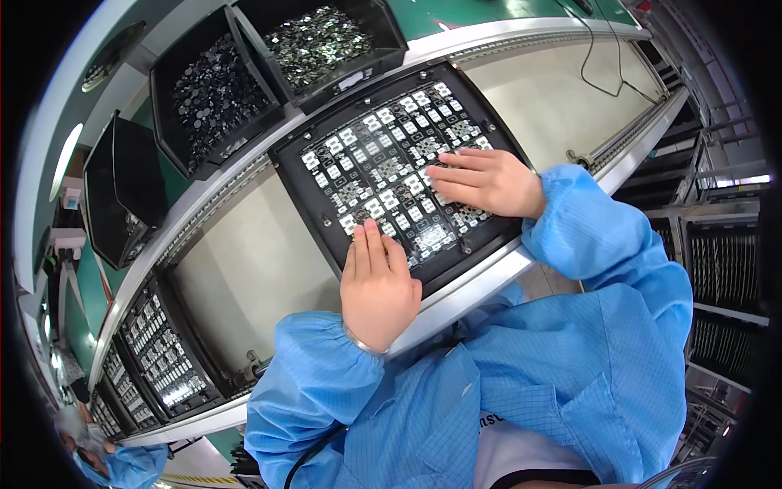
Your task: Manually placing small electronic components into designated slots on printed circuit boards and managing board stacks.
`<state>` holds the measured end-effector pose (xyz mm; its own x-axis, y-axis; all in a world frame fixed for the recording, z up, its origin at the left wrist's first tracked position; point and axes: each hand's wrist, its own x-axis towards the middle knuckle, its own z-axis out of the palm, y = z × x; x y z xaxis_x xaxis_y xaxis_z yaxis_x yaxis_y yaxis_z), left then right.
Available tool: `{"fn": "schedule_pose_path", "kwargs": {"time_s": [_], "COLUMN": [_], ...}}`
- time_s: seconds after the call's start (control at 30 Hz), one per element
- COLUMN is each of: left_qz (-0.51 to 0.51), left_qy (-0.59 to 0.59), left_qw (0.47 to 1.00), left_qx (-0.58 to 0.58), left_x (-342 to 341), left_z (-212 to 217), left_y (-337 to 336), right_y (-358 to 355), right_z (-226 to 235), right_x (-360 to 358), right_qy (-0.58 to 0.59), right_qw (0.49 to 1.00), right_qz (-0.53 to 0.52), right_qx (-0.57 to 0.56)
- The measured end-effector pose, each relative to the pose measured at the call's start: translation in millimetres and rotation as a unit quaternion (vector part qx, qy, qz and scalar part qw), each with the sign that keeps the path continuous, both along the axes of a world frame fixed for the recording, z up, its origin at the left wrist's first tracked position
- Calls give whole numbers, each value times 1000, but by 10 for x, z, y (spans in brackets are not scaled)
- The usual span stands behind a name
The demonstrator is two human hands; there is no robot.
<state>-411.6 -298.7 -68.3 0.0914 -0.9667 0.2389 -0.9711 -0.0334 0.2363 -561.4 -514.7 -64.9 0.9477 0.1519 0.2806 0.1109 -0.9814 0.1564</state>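
Note:
A black carrier frame [298, 186] lies across the conveyor rails in front of me, holding a panel of black circuit boards [389, 173] covered with white and silver parts. My left hand [376, 289] rests at the panel's near-left edge, fingers stretched out together and fingertips over the boards. On the right side, my right hand [495, 184] lies flat over the panel with its fingers extended toward the middle. Neither hand grips anything that I can see. The boards under both hands are partly hidden.
Beyond the carrier stand two black bins, one with dark small parts [218, 98], one with shiny silver parts [319, 45]. Another black bin [122, 191] sits farther left. More loaded carriers [163, 359] line the conveyor [244, 261] at left, near a co-worker's blue sleeve [134, 464]. Racks [725, 261] stand at right.

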Motion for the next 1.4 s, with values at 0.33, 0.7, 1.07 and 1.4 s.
{"fn": "schedule_pose_path", "kwargs": {"time_s": [0.33,0.7,1.07,1.4], "left_qz": [26,158,154,153], "left_qy": [167,45,75,46], "left_qw": [986,980,985,985], "left_qx": [15,-108,-37,-71], "left_x": [249,1313,1305,1329], "left_z": [206,-141,-139,-237], "left_y": [22,-663,-828,-763], "right_y": [-326,103,-166,-251], "right_z": [497,38,313,-4], "right_x": [-544,-563,668,1399], "right_qy": [183,-13,-64,-101], "right_qw": [934,980,961,990], "right_qz": [-13,-89,-125,-80], "right_qx": [306,180,239,-64]}}
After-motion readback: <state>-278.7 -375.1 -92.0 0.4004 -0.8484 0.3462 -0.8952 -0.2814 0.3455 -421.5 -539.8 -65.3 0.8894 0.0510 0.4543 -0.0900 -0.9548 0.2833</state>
